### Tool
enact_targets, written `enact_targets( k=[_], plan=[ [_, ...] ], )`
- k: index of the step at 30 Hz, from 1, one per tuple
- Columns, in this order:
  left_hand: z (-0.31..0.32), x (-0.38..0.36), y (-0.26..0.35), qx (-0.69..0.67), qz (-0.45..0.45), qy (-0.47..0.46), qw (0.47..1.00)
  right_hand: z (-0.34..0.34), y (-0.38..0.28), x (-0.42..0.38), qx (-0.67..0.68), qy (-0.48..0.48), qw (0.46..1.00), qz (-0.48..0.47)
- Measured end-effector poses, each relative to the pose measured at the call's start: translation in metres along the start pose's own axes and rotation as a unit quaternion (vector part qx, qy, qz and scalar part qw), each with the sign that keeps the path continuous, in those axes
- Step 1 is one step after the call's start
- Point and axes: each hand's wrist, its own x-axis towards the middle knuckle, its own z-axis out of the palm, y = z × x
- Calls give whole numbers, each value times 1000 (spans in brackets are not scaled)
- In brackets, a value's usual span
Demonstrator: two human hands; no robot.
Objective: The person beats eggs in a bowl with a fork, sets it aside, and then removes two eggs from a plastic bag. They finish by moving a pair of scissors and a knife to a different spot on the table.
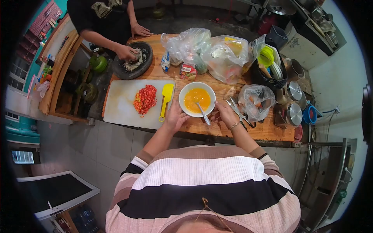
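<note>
A white bowl of beaten orange-yellow egg stands on the wooden table, a metal spoon leaning in it over the near rim. My left hand is at the bowl's lower left, palm up with fingers apart. On the bowl's right side my right hand is open, fingertips near the rim. Chopped red pieces lie on a white cutting board to the left, beside a yellow spatula. Scissors rest just right of my right hand.
Across the table's left corner, a co-worker's hand presses into a dark stone mortar. Plastic bags, a small red box and a black-lined bin stand behind the bowl. Lidded jars line the right edge.
</note>
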Motion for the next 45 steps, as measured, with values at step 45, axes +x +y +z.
enact_targets(
  k=[45],
  plan=[
    [189, 20, -26, 660, 319, -124, 668, -174, -28, -77, -543, 346, 744, -180]
  ],
)
